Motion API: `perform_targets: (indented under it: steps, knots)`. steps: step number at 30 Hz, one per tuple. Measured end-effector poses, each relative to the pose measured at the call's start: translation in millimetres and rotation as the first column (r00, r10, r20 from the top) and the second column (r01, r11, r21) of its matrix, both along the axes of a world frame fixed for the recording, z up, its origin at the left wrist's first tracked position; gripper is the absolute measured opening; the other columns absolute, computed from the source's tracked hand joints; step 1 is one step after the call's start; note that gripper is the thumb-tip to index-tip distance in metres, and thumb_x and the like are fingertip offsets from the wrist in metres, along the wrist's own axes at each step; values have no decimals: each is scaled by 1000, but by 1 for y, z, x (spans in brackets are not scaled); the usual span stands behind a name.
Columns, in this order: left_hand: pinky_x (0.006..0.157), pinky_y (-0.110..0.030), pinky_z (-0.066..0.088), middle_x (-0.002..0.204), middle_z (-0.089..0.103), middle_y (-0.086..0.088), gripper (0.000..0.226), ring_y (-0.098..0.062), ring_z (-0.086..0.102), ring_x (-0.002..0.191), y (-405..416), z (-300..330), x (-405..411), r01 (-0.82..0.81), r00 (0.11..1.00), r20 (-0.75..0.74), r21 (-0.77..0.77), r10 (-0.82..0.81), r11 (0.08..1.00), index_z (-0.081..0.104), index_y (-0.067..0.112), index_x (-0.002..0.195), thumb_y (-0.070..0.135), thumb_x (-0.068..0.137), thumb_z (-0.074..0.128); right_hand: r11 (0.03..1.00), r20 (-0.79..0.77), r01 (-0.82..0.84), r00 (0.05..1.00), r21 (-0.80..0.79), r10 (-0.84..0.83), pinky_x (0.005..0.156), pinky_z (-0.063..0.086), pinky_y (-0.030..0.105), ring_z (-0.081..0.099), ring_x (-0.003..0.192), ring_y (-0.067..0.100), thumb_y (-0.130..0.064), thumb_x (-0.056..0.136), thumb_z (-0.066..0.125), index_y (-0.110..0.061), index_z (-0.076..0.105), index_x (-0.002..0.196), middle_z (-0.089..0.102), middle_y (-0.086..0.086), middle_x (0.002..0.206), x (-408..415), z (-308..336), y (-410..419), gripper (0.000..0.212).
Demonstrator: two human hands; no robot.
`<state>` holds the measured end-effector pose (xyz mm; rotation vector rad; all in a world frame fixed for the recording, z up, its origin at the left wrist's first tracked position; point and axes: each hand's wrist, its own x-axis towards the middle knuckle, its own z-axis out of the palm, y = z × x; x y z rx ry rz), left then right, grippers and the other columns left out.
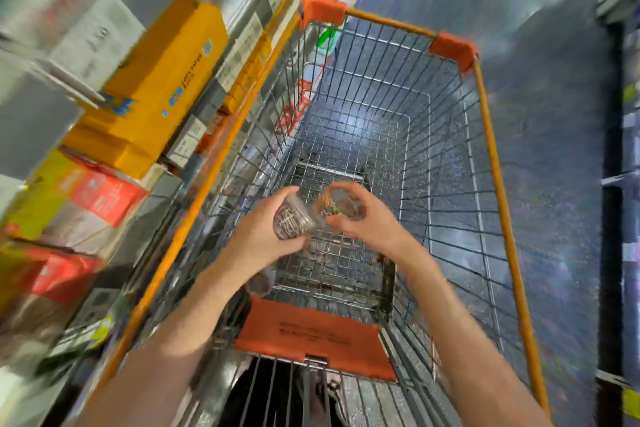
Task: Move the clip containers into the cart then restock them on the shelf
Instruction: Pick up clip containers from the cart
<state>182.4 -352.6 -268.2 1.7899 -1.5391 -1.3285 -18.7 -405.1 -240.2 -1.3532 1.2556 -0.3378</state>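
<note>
Seen from above, looking down into a shop aisle. On the far left runs a grey metal shelf stacked with goods, blurred by motion: a large yellow-orange cardboard box with blue print lies on an upper level, and below it sit red and yellow packets. Small white price labels line the shelf edge.

Just beside the shelf stands a silver wire shopping cart with orange rim and orange corner caps, filling the middle of the view. Its folded orange plastic child-seat flap lies at the near end, closest to the viewer.

Both bare forearms reach forward over the cart's basket. The left hand has its fingers and thumb curled round a clear plastic container of silver metal clips, held tilted above the wire floor of the cart. Touching or nearly touching it to the right, the right hand cups a second clear plastic container of multicoloured clips, fingers arched over its top and thumb beneath. Both containers are in the air inside the cart's outline, not resting on it.

Right of the cart is dark blue speckled floor, then a dark shelf edge at the frame's border.
</note>
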Motion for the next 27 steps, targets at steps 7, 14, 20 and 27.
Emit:
perform_targets:
  steps: [7, 14, 20, 27]
  knots:
    - [84, -10, 41, 126, 50, 11, 79, -3, 51, 107, -6, 74, 8, 57, 998, 20, -151, -54, 987, 35, 35, 138, 25, 73, 78, 966, -224, -66, 975, -251, 8, 71, 33, -3, 48, 87, -13, -26, 78, 75, -33, 48, 128, 48, -8, 111, -9, 63, 13, 57]
    - [97, -25, 32, 128, 39, 22, 78, -1, 39, 117, 1, 150, 18, 95, 995, 53, -310, -82, 946, 33, 45, 136, 35, 73, 77, 914, -323, -136, 946, -382, 6, 89, 41, 23, 48, 104, 8, -33, 79, 70, -37, 44, 130, 46, -5, 120, -5, 125, 41, 57]
    - [96, -28, 41, 123, 46, 20, 80, -4, 49, 112, 14, 201, 30, 105, 990, 129, -394, -59, 913, 34, 44, 135, 38, 69, 79, 858, -382, -214, 924, -466, 22, 92, 47, 31, 53, 103, 10, -39, 79, 68, -39, 42, 130, 43, -8, 121, 3, 171, 57, 57]
    - [88, -1, 29, 130, 38, 24, 79, 5, 40, 116, 40, 251, 44, 77, 987, 163, -452, -2, 889, 34, 38, 138, 34, 72, 78, 753, -439, -348, 894, -559, 87, 92, 45, 30, 51, 112, 12, -40, 81, 66, -39, 40, 134, 42, -7, 129, 10, 222, 67, 59]
